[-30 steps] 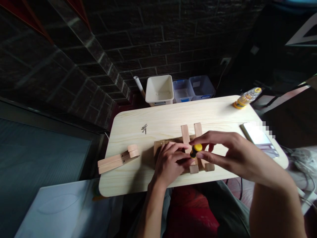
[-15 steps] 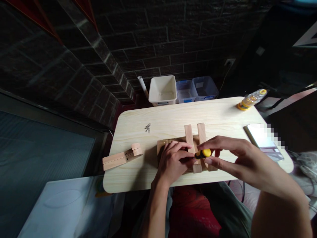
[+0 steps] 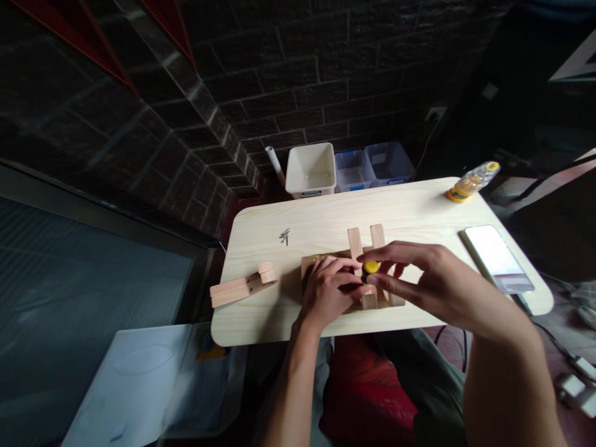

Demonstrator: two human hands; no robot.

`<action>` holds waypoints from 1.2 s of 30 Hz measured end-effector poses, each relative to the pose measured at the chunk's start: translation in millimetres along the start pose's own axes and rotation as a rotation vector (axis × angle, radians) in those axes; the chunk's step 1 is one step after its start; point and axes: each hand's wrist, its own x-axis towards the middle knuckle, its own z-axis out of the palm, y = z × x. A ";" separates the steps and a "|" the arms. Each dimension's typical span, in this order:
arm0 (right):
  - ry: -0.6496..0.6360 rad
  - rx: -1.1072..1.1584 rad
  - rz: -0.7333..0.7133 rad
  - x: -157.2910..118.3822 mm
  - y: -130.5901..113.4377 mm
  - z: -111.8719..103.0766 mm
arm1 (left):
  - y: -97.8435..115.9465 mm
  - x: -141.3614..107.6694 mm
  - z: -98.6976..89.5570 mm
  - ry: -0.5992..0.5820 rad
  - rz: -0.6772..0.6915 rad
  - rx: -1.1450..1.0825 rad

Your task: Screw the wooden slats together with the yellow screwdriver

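Note:
My right hand (image 3: 414, 273) pinches a small screwdriver (image 3: 370, 267) by its yellow and black handle, seen nearly end-on from above. The driver's tip is hidden beneath the handle and fingers. My left hand (image 3: 331, 287) lies over a brown box-like block (image 3: 308, 263), its fingers closed at a wooden slat (image 3: 356, 243) close to the driver. A second wooden slat (image 3: 377, 234) lies roughly parallel, just to the right. Both cross the block, partly covered by my hands. Any screw under the driver is out of sight.
Several dark screws (image 3: 284, 236) lie loose on the pale table (image 3: 321, 217). A joined wooden piece (image 3: 242, 287) rests at the left. A phone (image 3: 498, 257) and a plastic bottle (image 3: 472, 182) sit on the right. Behind the table stand a white bin (image 3: 310, 169) and blue-tinted tubs (image 3: 354, 169).
My right hand and the screwdriver have shifted slightly left, and the handle has tipped from slanted to nearly upright. My left hand stays on the wood. The camera view has moved a little.

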 end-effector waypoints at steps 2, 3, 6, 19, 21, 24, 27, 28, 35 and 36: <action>-0.021 -0.006 -0.012 2.5 -1.7 0.4 | 0.5 -1.3 2.7 0.007 -0.014 0.023; -0.038 -0.018 -0.022 3.1 -2.6 0.8 | 1.0 -2.0 4.1 0.016 -0.021 0.034; -0.032 -0.103 -0.071 0.4 -5.5 2.5 | 3.0 -3.8 6.3 0.004 -0.056 0.031; -0.016 0.051 -0.107 -14.7 1.7 -1.4 | 8.9 -5.6 4.6 -0.021 -0.048 0.080; -0.022 0.069 -0.104 -14.2 2.3 -2.9 | 9.8 -5.1 4.0 -0.025 -0.049 0.079; -0.012 0.073 -0.104 -14.1 3.6 -5.0 | 10.4 -4.0 2.8 -0.024 -0.045 0.081; -0.010 0.077 -0.105 -15.0 4.5 -6.8 | 10.2 -3.1 1.6 -0.018 -0.033 0.080; -0.015 0.081 -0.104 -15.5 4.6 -7.4 | 10.1 -2.8 1.4 -0.016 -0.026 0.078; -0.055 0.089 -0.087 -15.4 4.8 -11.3 | 7.4 -3.4 2.9 0.016 -0.008 0.059; -0.060 0.085 -0.082 -14.4 4.5 -11.7 | 7.0 -3.6 3.0 0.020 -0.008 0.055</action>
